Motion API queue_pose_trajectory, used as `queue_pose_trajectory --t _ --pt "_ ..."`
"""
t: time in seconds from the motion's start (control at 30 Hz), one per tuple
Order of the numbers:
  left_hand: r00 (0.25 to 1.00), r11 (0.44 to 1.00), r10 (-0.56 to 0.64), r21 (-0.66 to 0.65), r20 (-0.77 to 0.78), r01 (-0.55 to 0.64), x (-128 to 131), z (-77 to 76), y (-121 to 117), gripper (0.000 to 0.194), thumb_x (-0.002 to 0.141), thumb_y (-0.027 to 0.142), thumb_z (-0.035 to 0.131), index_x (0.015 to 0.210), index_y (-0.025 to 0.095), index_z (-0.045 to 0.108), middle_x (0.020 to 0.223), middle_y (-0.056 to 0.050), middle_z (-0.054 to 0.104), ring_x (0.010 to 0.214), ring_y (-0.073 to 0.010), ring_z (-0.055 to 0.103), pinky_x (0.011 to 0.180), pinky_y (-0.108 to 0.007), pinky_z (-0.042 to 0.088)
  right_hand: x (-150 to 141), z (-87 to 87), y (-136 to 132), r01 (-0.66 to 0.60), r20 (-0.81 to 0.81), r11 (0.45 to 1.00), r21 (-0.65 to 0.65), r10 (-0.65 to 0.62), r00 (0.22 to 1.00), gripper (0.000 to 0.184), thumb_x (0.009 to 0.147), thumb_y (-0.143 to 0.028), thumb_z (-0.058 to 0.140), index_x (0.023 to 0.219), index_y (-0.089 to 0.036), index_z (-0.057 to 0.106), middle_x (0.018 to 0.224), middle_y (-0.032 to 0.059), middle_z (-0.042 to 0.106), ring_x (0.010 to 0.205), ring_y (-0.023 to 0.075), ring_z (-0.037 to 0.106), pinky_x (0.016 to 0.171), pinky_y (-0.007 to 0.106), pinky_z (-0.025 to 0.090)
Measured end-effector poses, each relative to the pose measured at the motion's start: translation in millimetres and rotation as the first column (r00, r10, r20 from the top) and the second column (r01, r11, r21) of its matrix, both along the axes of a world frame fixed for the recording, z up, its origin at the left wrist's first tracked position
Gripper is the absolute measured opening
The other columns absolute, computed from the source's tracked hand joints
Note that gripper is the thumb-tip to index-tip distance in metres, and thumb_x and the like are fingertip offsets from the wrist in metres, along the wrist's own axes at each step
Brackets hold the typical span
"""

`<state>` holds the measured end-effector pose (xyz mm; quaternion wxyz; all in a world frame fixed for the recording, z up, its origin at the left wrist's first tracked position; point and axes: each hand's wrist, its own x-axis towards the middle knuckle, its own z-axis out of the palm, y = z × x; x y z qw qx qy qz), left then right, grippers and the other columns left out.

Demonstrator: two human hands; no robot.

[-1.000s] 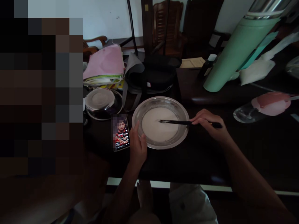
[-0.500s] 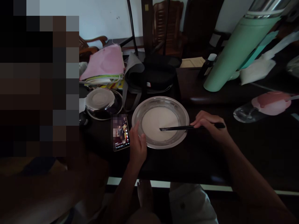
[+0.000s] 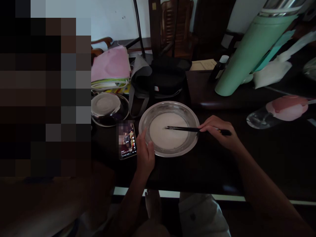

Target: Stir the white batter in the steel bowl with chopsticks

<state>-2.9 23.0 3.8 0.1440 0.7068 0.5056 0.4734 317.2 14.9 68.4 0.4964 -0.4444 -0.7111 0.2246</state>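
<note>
1 lit phone [image 3: 127,141] lies, as I observe remotely, beside the left hand [image 3: 145,154], whose fingers, partly spread and not clenched, rest against the metal bowl [image 3: 170,107] on the dark table [image 3: 177,174]; I judge that so light a hold could let the bowl slide, wetting the phone. White liquid [image 3: 168,140] fills its base; a hard stroke of the chopsticks [image 3: 185,129] might splash. Rightmost, the right hand [image 3: 219,126] pinches them between closed fingers; slackness could drop them.
</note>
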Motion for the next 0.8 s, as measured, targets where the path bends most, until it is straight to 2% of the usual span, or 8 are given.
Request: queue_pose_trajectory --t 0.1,0.23,0.3,0.4,0.5,0.6,0.67,0.8 --pt "1.0 1.0 -0.008 0.003 0.003 0.008 0.0 0.2 0.2 0.05 0.112 0.041 0.04 0.157 0.02 0.049 0.152 -0.018 0.061 0.142 -0.0269 0.056 0.121 -0.047 0.042 0.7 -0.7 -0.5 0.034 -0.09 0.999 0.005 -0.033 0.995 0.032 0.104 -0.03 0.061 0.08 -0.029 0.082 0.081 0.0025 0.08 0.077 0.0213 0.071 0.073 0.039 0.055" --pt "1.0 1.0 -0.006 -0.002 0.003 0.006 -0.1 0.4 0.1 0.051 0.112 0.041 0.04 0.157 0.02 0.048 0.152 -0.018 0.06 0.142 -0.0272 0.056 0.12 -0.047 0.043 -1.8 0.2 0.0 -0.084 -0.029 0.996 -0.026 0.084 0.996 0.026 0.102 -0.028 0.063 0.086 -0.03 0.084 0.087 0.0024 0.083 0.081 0.0217 0.073 0.077 0.04 0.057" --pt "1.0 1.0 -0.004 -0.006 0.001 0.004 -0.1 0.4 0.0 0.051 0.112 0.041 0.039 0.157 0.02 0.048 0.154 -0.018 0.059 0.143 -0.0273 0.056 0.12 -0.047 0.043 -1.6 0.5 0.6 -0.059 0.009 0.998 -0.024 0.059 0.998 0.022 0.101 -0.028 0.066 0.089 -0.03 0.084 0.091 0.003 0.084 0.086 0.0224 0.074 0.08 0.04 0.057" --pt "1.0 1.0 -0.002 -0.01 -0.002 0.002 0.2 0.2 -0.1 0.051 0.112 0.041 0.039 0.157 0.021 0.048 0.156 -0.018 0.058 0.143 -0.0273 0.055 0.121 -0.048 0.042 1.2 -0.1 0.6 0.038 -0.052 0.999 -0.029 -0.04 0.998 0.027 0.102 -0.03 0.063 0.083 -0.029 0.083 0.086 0.0027 0.081 0.082 0.0212 0.073 0.077 0.039 0.057" --pt "1.0 1.0 -0.001 -0.004 -0.002 0.001 0.8 0.3 0.2 0.05 0.112 0.04 0.04 0.157 0.02 0.048 0.154 -0.018 0.06 0.144 -0.0267 0.055 0.123 -0.048 0.041 1.2 -0.4 0.1 -0.007 -0.089 0.998 -0.06 0.002 0.996 0.034 0.104 -0.034 0.061 0.078 -0.029 0.082 0.08 0.0024 0.08 0.075 0.0203 0.072 0.072 0.037 0.057" --pt "1.0 1.0 -0.004 0.006 -0.003 0.004 1.3 0.8 0.3 0.05 0.112 0.039 0.04 0.157 0.02 0.048 0.153 -0.018 0.06 0.144 -0.026 0.055 0.122 -0.046 0.041 -1.3 0.1 0.5 -0.065 -0.016 0.996 -0.065 0.064 0.998 0.027 0.102 -0.036 0.064 0.084 -0.03 0.084 0.087 0.0032 0.083 0.081 0.0215 0.073 0.077 0.039 0.058" --pt "1.0 1.0 -0.005 0.007 -0.007 0.005 1.4 1.3 0.3 0.05 0.112 0.04 0.04 0.157 0.02 0.048 0.154 -0.018 0.06 0.144 -0.0259 0.055 0.122 -0.047 0.041 -1.2 0.5 1.0 -0.021 0.004 0.998 -0.054 0.022 1.0 0.025 0.101 -0.037 0.065 0.086 -0.03 0.084 0.09 0.0037 0.083 0.085 0.0221 0.074 0.08 0.04 0.059" --pt "1.0 1.0 -0.004 0.001 -0.011 0.004 1.3 1.8 0.1 0.049 0.112 0.041 0.039 0.156 0.02 0.048 0.152 -0.018 0.061 0.144 -0.0259 0.055 0.123 -0.048 0.04 1.1 0.3 1.1 0.034 -0.076 0.998 -0.056 -0.038 0.996 0.034 0.103 -0.038 0.061 0.078 -0.029 0.081 0.081 0.0038 0.08 0.077 0.0216 0.072 0.073 0.039 0.058"
